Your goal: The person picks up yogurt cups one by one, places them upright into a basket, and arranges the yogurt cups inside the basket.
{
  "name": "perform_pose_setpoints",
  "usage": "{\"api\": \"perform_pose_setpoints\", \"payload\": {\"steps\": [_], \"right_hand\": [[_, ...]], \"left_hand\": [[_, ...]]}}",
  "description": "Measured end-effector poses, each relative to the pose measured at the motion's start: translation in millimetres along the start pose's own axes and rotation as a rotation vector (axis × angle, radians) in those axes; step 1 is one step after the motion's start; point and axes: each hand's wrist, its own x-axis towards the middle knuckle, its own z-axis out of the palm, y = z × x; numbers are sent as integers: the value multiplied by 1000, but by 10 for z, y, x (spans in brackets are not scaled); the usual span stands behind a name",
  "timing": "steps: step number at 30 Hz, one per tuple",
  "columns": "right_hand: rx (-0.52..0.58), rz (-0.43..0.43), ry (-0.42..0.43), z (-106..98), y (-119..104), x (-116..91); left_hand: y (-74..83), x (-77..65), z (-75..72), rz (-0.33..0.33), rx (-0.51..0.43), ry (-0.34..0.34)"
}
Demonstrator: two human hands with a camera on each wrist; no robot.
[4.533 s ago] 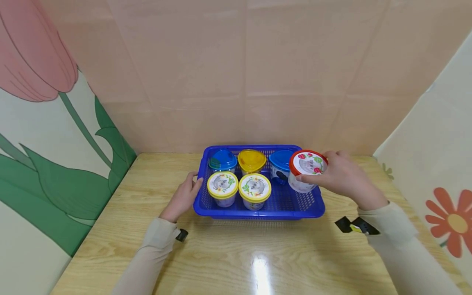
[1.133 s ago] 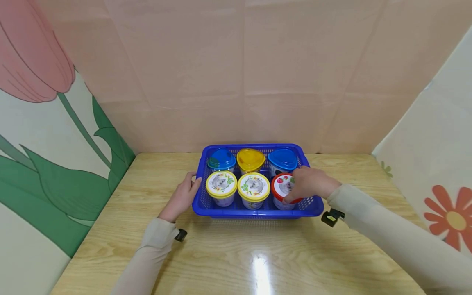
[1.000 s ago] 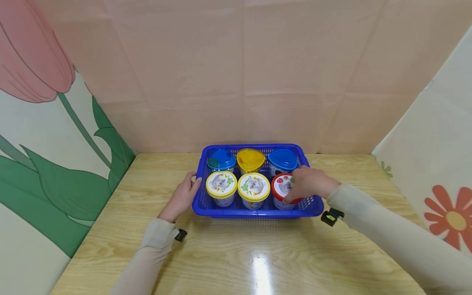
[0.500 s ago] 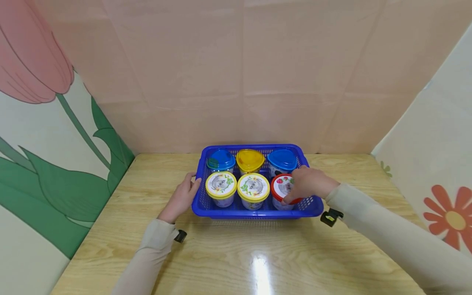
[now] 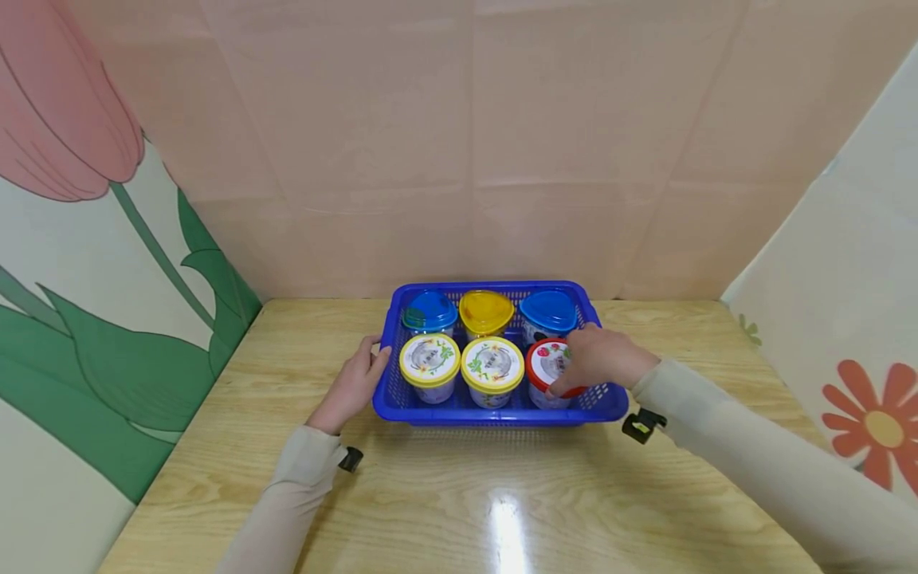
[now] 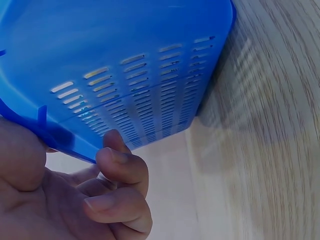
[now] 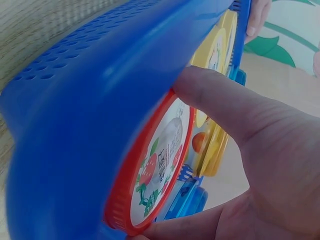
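A blue plastic basket stands on the wooden table. My left hand holds its left rim, thumb over the edge; in the left wrist view the fingers curl under the rim beside the slotted wall. At the front right inside the basket, my right hand grips a red-lidded tub with strawberries on its white lid. The right wrist view has the thumb and fingers spread across the red lid. Two yellow-lidded tubs sit upright to its left, in the same row.
The basket's back row holds a blue-lidded container, a yellow-lidded container and another blue-lidded container. Behind the table rises a pinkish covered wall; flower-painted panels flank both sides.
From above the basket's right end, my right hand has brought the red-lidded tub down and leftward into the front row. Over the last second both hands have stayed put.
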Motion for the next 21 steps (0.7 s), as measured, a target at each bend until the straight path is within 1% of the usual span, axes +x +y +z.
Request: {"api": "perform_pose_setpoints", "payload": {"steps": [7, 15, 21], "right_hand": [[5, 26, 9, 1, 3, -3], [-8, 12, 17, 10, 11, 2], [-2, 8, 36, 29, 71, 20]], "left_hand": [[5, 21, 2, -14, -10, -5], [2, 49, -2, 0, -20, -2], [-8, 75, 4, 3, -40, 2]]}}
